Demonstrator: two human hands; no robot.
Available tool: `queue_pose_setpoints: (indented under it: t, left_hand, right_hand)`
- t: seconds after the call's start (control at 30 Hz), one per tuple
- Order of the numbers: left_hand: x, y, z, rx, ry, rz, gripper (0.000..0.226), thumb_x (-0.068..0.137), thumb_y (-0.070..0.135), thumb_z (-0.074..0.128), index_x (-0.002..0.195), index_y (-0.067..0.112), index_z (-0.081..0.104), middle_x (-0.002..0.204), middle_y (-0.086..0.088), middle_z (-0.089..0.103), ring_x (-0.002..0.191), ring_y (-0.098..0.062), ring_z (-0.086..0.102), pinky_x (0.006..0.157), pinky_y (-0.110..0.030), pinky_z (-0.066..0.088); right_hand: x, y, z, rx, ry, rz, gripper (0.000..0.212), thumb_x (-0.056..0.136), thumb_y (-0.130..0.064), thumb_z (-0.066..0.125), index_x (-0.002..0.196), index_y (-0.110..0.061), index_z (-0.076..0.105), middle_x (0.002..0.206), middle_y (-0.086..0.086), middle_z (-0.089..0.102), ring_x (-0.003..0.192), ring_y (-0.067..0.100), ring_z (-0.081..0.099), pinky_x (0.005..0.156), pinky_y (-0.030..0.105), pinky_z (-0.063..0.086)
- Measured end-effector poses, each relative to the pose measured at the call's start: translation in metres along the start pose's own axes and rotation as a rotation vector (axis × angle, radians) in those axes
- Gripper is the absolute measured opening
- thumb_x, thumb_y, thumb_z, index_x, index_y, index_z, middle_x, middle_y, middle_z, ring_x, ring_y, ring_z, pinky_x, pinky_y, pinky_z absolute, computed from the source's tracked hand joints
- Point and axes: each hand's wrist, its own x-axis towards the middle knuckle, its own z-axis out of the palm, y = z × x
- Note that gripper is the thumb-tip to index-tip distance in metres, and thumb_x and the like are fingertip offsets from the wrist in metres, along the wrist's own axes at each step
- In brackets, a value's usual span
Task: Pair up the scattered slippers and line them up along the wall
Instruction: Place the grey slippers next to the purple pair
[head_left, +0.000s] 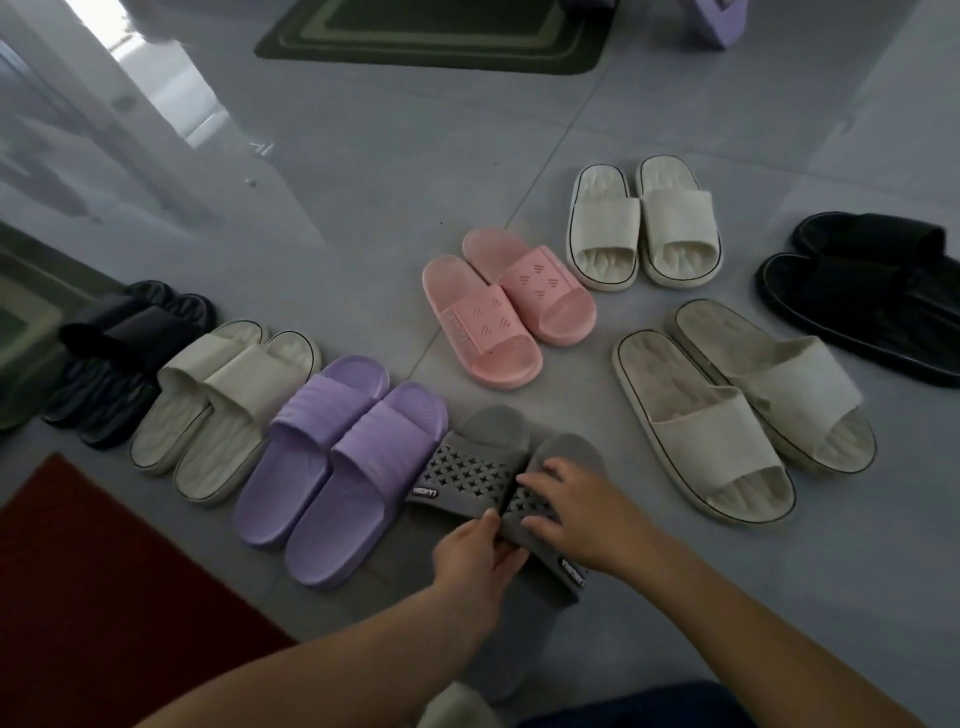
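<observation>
We have both hands on the grey slippers (480, 467), the pair with star-shaped cut-outs in the straps, lying side by side on the grey tiled floor (363, 182) at the near end of a row. Our left hand (475, 553) pinches the inner edge of the right-hand grey slipper's strap between thumb and fingers, while our right hand (569, 512) lies on top of that same strap with fingers spread and curled over it.

Just to the left, touching or nearly touching the grey pair, sit the purple slippers (337, 467), then a cream pair (223, 405) with one slipper overlapping the other, then a dark ribbed pair (119, 358) stacked much the same way. A red mat (88, 587) lies at our lower left, close to that row.

To the right of our hands, near but apart, a large cream pair (737, 410) rests side by side. Beyond the grey pair is the pink pair (506, 306), and further back a smaller cream pair (644, 223). A black pair (862, 291) lies at the far right. A dark green mat (436, 36) sits at the top, with a purple object (719, 23) beside it, cut off by the frame.
</observation>
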Motion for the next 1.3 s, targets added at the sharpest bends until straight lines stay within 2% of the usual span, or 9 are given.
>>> queue_pose_setpoints:
  t: [0.17,0.33,0.47,0.63,0.77,0.83,0.93,1.0,1.3]
  left_hand:
    - [0.002,-0.002,-0.019,0.097,-0.045,0.018,0.013,0.095,0.014,0.051,0.096,0.005,0.059,0.083,-0.013,0.067,0.069,-0.02,0.064,0.048,-0.024,0.056]
    - [0.006,0.006,-0.036,0.43,-0.079,0.117,0.019,0.091,0.024,0.059,0.08,0.009,0.062,0.063,-0.006,0.069,0.048,-0.014,0.065,0.037,-0.02,0.041]
    - [0.011,0.007,-0.041,0.692,-0.012,0.36,0.027,0.089,0.025,0.061,0.068,0.008,0.062,0.058,-0.004,0.07,0.038,-0.012,0.055,0.035,-0.018,0.033]
    - [0.007,0.016,-0.048,0.927,-0.041,0.657,0.045,0.088,0.031,0.063,0.047,0.013,0.055,0.042,-0.005,0.061,0.032,-0.01,0.05,0.035,-0.02,0.04]
    - [-0.005,0.029,-0.011,1.19,-0.332,0.801,0.028,0.087,0.029,0.062,0.063,0.015,0.06,0.052,0.003,0.064,0.039,-0.008,0.055,0.045,-0.021,0.045]
    - [-0.017,0.027,0.009,1.521,-0.537,0.838,0.01,0.085,0.029,0.064,0.082,0.019,0.065,0.068,0.009,0.066,0.058,-0.007,0.062,0.061,-0.022,0.049]
    - [-0.036,0.009,0.025,2.204,-0.935,0.756,0.028,0.086,0.032,0.06,0.111,0.021,0.062,0.106,0.002,0.067,0.098,-0.016,0.061,0.084,-0.024,0.043]
    - [-0.044,-0.015,0.029,2.445,-1.115,0.619,0.037,0.087,0.033,0.059,0.121,0.02,0.056,0.12,-0.001,0.061,0.109,-0.022,0.057,0.09,-0.031,0.043]
    - [-0.043,-0.114,0.016,2.532,-1.388,0.457,0.042,0.083,0.04,0.064,0.119,0.018,0.061,0.12,-0.006,0.064,0.11,-0.028,0.059,0.091,-0.04,0.048]
  right_hand:
    - [0.006,0.001,0.015,0.244,-0.065,0.061,0.072,0.082,-0.049,0.06,0.144,-0.029,0.027,0.14,0.007,0.042,0.127,0.024,0.043,0.104,0.037,0.039]
    - [0.007,0.002,0.019,0.371,-0.014,0.102,0.073,0.08,-0.044,0.065,0.141,-0.026,0.031,0.14,0.007,0.042,0.128,0.022,0.041,0.105,0.034,0.037]
    - [0.004,0.013,0.01,0.325,-0.049,0.072,0.071,0.081,-0.044,0.064,0.142,-0.026,0.032,0.137,0.007,0.043,0.122,0.021,0.047,0.1,0.03,0.04]
    - [-0.018,0.048,-0.002,0.295,0.013,0.121,0.056,0.083,-0.036,0.066,0.133,-0.02,0.047,0.12,0.005,0.058,0.104,0.016,0.059,0.09,0.026,0.044]
    - [-0.042,0.057,0.002,0.222,0.03,0.081,0.053,0.084,-0.035,0.065,0.132,-0.019,0.049,0.128,0.005,0.053,0.115,0.016,0.052,0.097,0.025,0.037]
    - [-0.058,0.057,0.0,0.172,0.024,0.069,0.047,0.085,-0.035,0.063,0.127,-0.019,0.053,0.123,0.005,0.055,0.11,0.018,0.054,0.093,0.027,0.04]
    - [-0.096,0.054,0.003,0.105,-0.155,0.036,0.031,0.084,-0.033,0.063,0.111,-0.018,0.063,0.108,0.004,0.067,0.095,0.019,0.061,0.079,0.026,0.044]
    - [-0.126,0.056,0.018,0.079,-0.325,0.003,0.024,0.082,-0.03,0.063,0.103,-0.018,0.066,0.101,0.003,0.071,0.092,0.021,0.064,0.075,0.027,0.045]
    - [-0.171,0.059,0.087,0.046,-0.611,0.025,0.02,0.08,-0.03,0.063,0.09,-0.017,0.072,0.091,0.006,0.073,0.077,0.021,0.063,0.067,0.025,0.042]
